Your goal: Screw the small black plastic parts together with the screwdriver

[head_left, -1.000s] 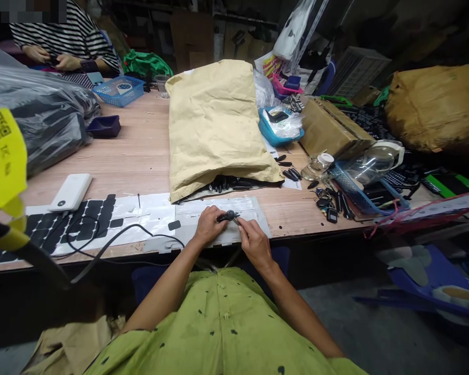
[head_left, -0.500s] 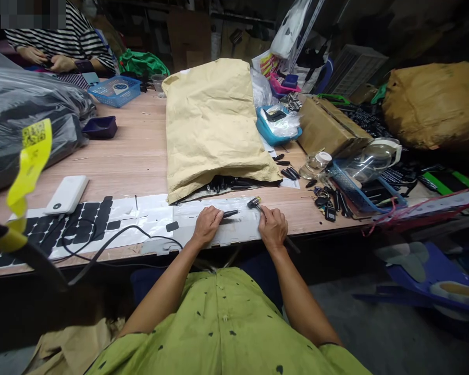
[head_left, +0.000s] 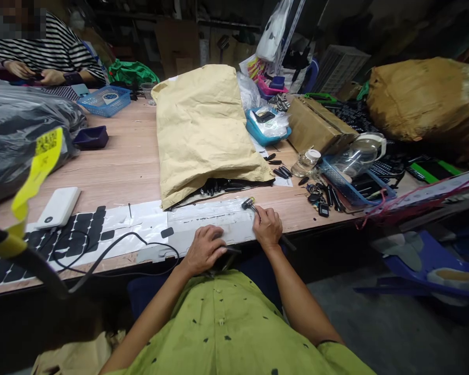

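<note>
A wood-grain table (head_left: pixel 128 151) stretches out beyond both hands. A beige paper sack (head_left: pixel 203 125) sits on it straight ahead of them, mouth toward the hands, hiding the tabletop behind it. Well past the right hand, off to its right, is a brown cardboard box (head_left: pixel 316 122); nearer on that side, a blue basket (head_left: pixel 338 181) carries a clear jug (head_left: pixel 357 154). To the left of the left hand a black cable (head_left: pixel 132 234) bends toward the wrist, with a white power bank (head_left: pixel 58 207) farther left. The right hand (head_left: pixel 268 225) is wrapped around a small hammer (head_left: pixel 248 203), its head beyond the knuckles, its long axis slanting from far left to near right. The left hand (head_left: pixel 205 250), fingers curled, holds a slim black piece (head_left: pixel 233 250) that lies nearly crosswise by the table's near edge, free end pointing right, below the right hand
</note>
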{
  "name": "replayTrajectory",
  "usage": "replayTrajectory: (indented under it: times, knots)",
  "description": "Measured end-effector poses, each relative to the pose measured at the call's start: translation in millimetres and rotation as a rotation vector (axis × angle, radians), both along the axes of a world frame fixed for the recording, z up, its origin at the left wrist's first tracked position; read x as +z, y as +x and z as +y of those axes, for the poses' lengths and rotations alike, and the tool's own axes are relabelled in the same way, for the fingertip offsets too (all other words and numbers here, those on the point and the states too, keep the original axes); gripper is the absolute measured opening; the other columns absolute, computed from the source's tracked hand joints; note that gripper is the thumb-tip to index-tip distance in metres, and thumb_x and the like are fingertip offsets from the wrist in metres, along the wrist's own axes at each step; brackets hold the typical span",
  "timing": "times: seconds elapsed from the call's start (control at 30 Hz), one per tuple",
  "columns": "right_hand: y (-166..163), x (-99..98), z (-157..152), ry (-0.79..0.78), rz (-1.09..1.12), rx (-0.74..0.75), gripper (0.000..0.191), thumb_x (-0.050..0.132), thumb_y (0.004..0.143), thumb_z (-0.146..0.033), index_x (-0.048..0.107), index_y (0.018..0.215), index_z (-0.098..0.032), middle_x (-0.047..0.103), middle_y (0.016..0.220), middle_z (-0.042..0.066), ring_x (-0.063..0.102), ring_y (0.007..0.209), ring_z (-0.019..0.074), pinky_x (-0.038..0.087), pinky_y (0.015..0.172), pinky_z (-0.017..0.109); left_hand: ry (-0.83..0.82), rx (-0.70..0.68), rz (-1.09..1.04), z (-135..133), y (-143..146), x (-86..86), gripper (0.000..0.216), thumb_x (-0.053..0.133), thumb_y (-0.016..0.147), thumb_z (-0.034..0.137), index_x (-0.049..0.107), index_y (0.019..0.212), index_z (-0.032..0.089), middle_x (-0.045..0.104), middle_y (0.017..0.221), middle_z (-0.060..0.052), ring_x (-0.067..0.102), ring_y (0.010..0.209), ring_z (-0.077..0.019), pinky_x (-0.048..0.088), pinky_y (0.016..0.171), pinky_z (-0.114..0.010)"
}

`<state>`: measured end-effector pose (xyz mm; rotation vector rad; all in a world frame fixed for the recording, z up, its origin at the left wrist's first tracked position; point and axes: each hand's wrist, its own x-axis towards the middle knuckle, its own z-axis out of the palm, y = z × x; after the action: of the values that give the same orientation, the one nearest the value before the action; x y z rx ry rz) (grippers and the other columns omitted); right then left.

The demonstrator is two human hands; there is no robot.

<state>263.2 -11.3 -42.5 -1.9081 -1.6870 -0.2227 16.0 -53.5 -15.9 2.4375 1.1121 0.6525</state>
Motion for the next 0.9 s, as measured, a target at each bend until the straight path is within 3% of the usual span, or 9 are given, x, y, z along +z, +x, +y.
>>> replayTrajectory:
  times: [0.13,0.3,0.43,0.5,0.57,0.7,0.77,0.9]
  knots:
    - [-0.1,-0.9,-0.2,0.007,0.000,0.005,0.030,0.051,0.091,-0.018,0.073,0.111,-0.024,0.056,0.088,0.008,0.045,0.085,0.0235,0.032,0.071,0.034,0.021,-0.091,0.076,-11.0,-7.0,-3.5,0.012,0.070,0.086,0.034,0.076,0.095,0.029,0.062,0.135,-0.007,0.046,0.134,-0.0324,0.034,0.114,-0.052]
    - [-0.4,-2.1,0.2,0.023,-0.018,0.004,0.031,0.051,0.090,-0.018,0.073,0.111,-0.024,0.057,0.088,0.008,0.046,0.085,0.0233,0.033,0.071,0.034,0.019,-0.086,0.172,-15.2,-3.9,-5.2,0.019,0.077,0.077,0.024,0.074,0.095,0.029,0.056,0.145,-0.005,0.044,0.137,-0.0330,0.033,0.116,-0.055]
    - [-2.0,-2.8,0.5,0.041,-0.041,-0.005,0.029,0.053,0.090,-0.018,0.074,0.109,-0.025,0.057,0.087,0.007,0.046,0.084,0.0230,0.033,0.070,0.034,-0.014,-0.027,0.048,-7.3,-2.7,-0.1,0.017,0.075,0.079,0.032,0.074,0.094,0.027,0.065,0.130,-0.007,0.055,0.123,-0.0316,0.044,0.106,-0.051]
    - [-2.3,-3.3,0.8,0.037,-0.035,-0.002,0.029,0.052,0.090,-0.017,0.073,0.109,-0.024,0.057,0.087,0.008,0.046,0.084,0.0231,0.032,0.070,0.034,-0.041,0.109,-0.038,8.7,-1.6,5.2,0.015,0.066,0.086,0.034,0.073,0.096,0.025,0.071,0.110,-0.007,0.063,0.104,-0.0263,0.051,0.093,-0.043]
    - [-2.3,-4.0,1.1,0.022,-0.020,0.007,0.030,0.052,0.090,-0.018,0.073,0.110,-0.024,0.056,0.087,0.008,0.046,0.084,0.0232,0.033,0.070,0.034,-0.053,0.329,-0.081,33.8,1.0,11.3,0.020,0.058,0.092,0.036,0.073,0.097,0.024,0.072,0.095,-0.007,0.065,0.090,-0.0232,0.053,0.082,-0.037]
    - [-1.6,-5.9,1.8,0.039,-0.024,0.015,0.030,0.051,0.090,-0.018,0.073,0.109,-0.024,0.056,0.086,0.007,0.046,0.083,0.0228,0.033,0.070,0.034,-0.092,0.799,-0.003,93.4,9.2,22.1,0.027,0.057,0.090,0.043,0.072,0.091,0.021,0.073,0.090,-0.010,0.066,0.090,-0.0278,0.051,0.077,-0.037]
    - [-1.5,-7.0,2.3,0.070,-0.041,0.018,0.030,0.051,0.090,-0.017,0.073,0.109,-0.025,0.056,0.085,0.007,0.046,0.082,0.0225,0.033,0.069,0.034,-0.136,0.923,0.075,116.9,13.1,25.6,0.031,0.060,0.087,0.047,0.072,0.090,0.018,0.073,0.095,-0.014,0.066,0.095,-0.0325,0.050,0.075,-0.039]
    - [-2.0,-8.7,2.9,0.089,-0.065,0.025,0.028,0.052,0.090,-0.017,0.073,0.108,-0.024,0.057,0.084,0.007,0.046,0.081,0.0225,0.033,0.069,0.034,-0.182,1.009,0.172,139.6,16.1,29.3,0.029,0.061,0.086,0.044,0.072,0.091,0.017,0.074,0.097,-0.017,0.068,0.096,-0.0355,0.049,0.075,-0.041]
